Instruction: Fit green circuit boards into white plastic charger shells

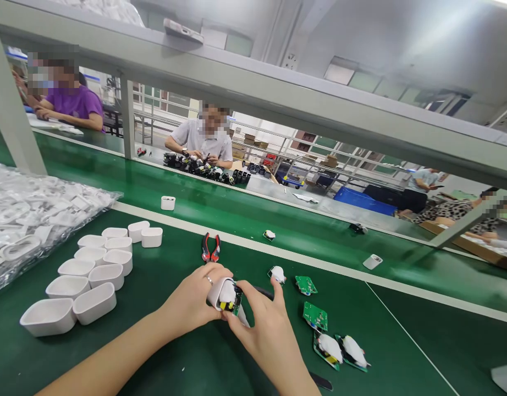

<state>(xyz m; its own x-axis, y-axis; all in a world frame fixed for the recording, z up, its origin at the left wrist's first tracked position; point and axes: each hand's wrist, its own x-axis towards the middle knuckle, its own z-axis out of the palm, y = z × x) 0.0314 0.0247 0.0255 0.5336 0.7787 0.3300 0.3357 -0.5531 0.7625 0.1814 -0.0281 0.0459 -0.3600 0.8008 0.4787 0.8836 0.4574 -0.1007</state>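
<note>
Over the green counter, you are working with both hands close together. Your left hand is wrapping around a white plastic shell, with a ring showing on one finger, and your right hand is pinching that same shell from the front, so both grips are closed on it. A green circuit board is sitting at the shell's open end, carrying a white cover. Just above your left hand, red-handled pliers are lying on the counter. Off to the right, two bare green boards and two boards with white covers are lying in a loose group, while a small white piece is resting just beyond your right hand. To the left, open white cases are standing in rows beside a clear bag of white parts. Farther off, a co-worker in a grey shirt is handling black parts.
</note>
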